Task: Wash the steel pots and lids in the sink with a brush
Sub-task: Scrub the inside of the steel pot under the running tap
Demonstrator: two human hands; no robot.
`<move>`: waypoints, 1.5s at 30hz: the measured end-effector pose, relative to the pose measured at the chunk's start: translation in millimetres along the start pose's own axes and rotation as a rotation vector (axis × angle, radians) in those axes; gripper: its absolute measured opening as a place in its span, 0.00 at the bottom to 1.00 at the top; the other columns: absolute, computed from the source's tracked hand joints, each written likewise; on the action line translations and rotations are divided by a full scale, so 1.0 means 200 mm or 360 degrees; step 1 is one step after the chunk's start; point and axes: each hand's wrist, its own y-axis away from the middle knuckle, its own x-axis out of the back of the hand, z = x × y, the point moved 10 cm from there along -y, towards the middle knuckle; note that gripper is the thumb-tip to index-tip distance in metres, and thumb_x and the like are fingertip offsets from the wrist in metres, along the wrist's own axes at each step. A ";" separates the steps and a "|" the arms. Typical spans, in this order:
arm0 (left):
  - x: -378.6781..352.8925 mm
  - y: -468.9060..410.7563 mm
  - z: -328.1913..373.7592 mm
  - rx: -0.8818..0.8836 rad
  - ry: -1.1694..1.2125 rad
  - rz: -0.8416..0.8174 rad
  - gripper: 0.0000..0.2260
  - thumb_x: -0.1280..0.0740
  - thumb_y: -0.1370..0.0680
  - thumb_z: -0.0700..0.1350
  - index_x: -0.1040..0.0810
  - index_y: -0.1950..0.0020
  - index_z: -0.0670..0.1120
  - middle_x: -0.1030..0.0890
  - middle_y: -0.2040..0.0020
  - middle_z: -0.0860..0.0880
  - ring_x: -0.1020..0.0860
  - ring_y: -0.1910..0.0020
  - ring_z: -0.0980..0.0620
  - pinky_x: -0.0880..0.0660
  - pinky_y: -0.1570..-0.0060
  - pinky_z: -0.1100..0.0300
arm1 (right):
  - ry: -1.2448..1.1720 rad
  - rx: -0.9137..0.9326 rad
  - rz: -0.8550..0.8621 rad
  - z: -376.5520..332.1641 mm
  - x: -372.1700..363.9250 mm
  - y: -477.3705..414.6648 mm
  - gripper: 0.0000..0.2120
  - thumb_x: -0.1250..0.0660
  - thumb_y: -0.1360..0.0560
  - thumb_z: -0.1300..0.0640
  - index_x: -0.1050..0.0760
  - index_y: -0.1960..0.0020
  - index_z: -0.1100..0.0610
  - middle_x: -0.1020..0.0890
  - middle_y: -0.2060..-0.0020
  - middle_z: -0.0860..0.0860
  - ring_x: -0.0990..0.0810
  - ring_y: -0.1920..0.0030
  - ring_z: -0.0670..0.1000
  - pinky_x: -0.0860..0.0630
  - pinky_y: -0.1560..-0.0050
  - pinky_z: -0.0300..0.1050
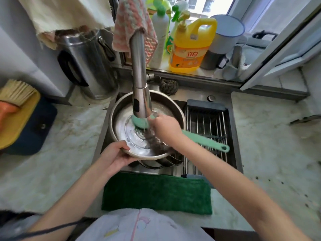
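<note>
Marble countertop [260, 136], pale and stained, surrounding 1 steel sink [104, 131] below a window sill.

Item 1: steel pot [121, 122], round, in the sink's left part at screen centre. Its mouth faces up toward the camera and water runs over the inside base. Its far rim is near the sink's back edge, its near rim close to the front edge.

Item 2: brush [203, 139], green, long axis running 10 o'clock to 4 o'clock. The head is at the 10 o'clock end, inside the pot under the faucet [139, 66]. The handle tip points to 4 o'clock and overhangs the drain rack [208, 122].

Item 3: left hand [114, 155], at the pot's 7 o'clock, thumb over the rim, fingers curled beneath, gripping it.

Item 4: right hand [165, 129], at the pot's 3 o'clock, fingers closed round the brush near its head.

Item 5: further steel pieces [166, 162], stacked under the pot's near rim.

Item 6: green towel [156, 193], folded along the sink's front edge at 6 o'clock.

Item 7: yellow detergent bottle [189, 49] on the sill at 1 o'clock; steel canister [90, 66] at 11 o'clock.

Open room: bare counter at 3 o'clock and 8 o'clock; the rack fills the sink's right part.
</note>
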 end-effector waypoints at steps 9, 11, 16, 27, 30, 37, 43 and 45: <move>0.10 0.05 0.10 -0.0186 -0.0204 0.0082 0.20 0.50 0.27 0.28 0.31 0.37 0.35 0.22 0.49 0.37 0.22 0.53 0.40 0.19 0.68 0.47 | 0.0328 -0.0112 -0.0080 0.14 0.05 0.06 0.19 0.40 0.22 0.58 0.29 0.32 0.46 0.21 0.51 0.51 0.19 0.54 0.57 0.29 0.61 0.46; 0.07 0.05 0.07 -0.0149 -0.0173 0.0062 0.19 0.50 0.27 0.28 0.31 0.38 0.35 0.21 0.50 0.37 0.22 0.53 0.40 0.20 0.70 0.49 | 0.0176 -0.0222 0.0063 0.15 0.07 0.06 0.23 0.41 0.22 0.61 0.34 0.28 0.47 0.23 0.52 0.54 0.20 0.55 0.59 0.29 0.62 0.47; 0.00 0.05 0.10 -0.0146 -0.0181 0.0046 0.16 0.52 0.26 0.28 0.28 0.46 0.35 0.22 0.52 0.38 0.22 0.54 0.40 0.20 0.71 0.48 | -0.0617 0.0290 -0.0316 -0.21 -0.08 0.14 0.14 0.39 0.20 0.54 0.23 0.36 0.48 0.18 0.62 0.50 0.24 0.69 0.49 0.29 0.67 0.45; 0.05 0.03 0.09 -0.0261 -0.0203 0.0058 0.20 0.48 0.28 0.27 0.30 0.39 0.35 0.20 0.50 0.37 0.20 0.54 0.41 0.19 0.68 0.48 | -0.0150 -0.0206 -0.0015 0.11 -0.02 0.13 0.20 0.42 0.20 0.60 0.33 0.29 0.53 0.22 0.53 0.56 0.19 0.57 0.60 0.23 0.60 0.51; 0.01 0.02 0.12 -0.0305 -0.0075 0.0059 0.16 0.50 0.27 0.27 0.28 0.46 0.36 0.20 0.54 0.38 0.20 0.56 0.41 0.19 0.67 0.45 | -0.0686 -0.0012 -0.0205 -0.11 -0.11 0.18 0.16 0.39 0.21 0.55 0.26 0.34 0.50 0.17 0.46 0.54 0.18 0.51 0.55 0.22 0.50 0.52; 0.03 0.05 0.17 -0.0498 -0.0086 0.0104 0.15 0.49 0.26 0.26 0.28 0.48 0.37 0.22 0.55 0.39 0.18 0.63 0.46 0.19 0.71 0.51 | -0.0717 0.0062 -0.0564 -0.18 -0.07 0.20 0.15 0.39 0.21 0.54 0.25 0.35 0.50 0.17 0.46 0.51 0.19 0.57 0.52 0.22 0.52 0.44; 0.06 0.08 0.19 -0.0686 -0.0264 0.0144 0.27 0.46 0.28 0.24 0.36 0.31 0.42 0.23 0.42 0.39 0.21 0.51 0.41 0.19 0.67 0.47 | 0.0520 -0.0296 -0.0184 0.14 0.15 0.11 0.16 0.41 0.23 0.64 0.27 0.37 0.57 0.22 0.47 0.54 0.20 0.48 0.58 0.33 0.60 0.46; 0.07 0.07 0.20 -0.0725 -0.0274 0.0193 0.29 0.46 0.28 0.24 0.38 0.30 0.44 0.25 0.41 0.40 0.21 0.51 0.43 0.19 0.67 0.46 | 0.0446 -0.0324 -0.0205 0.15 0.12 0.10 0.15 0.40 0.24 0.63 0.26 0.38 0.59 0.21 0.48 0.55 0.20 0.49 0.58 0.32 0.60 0.47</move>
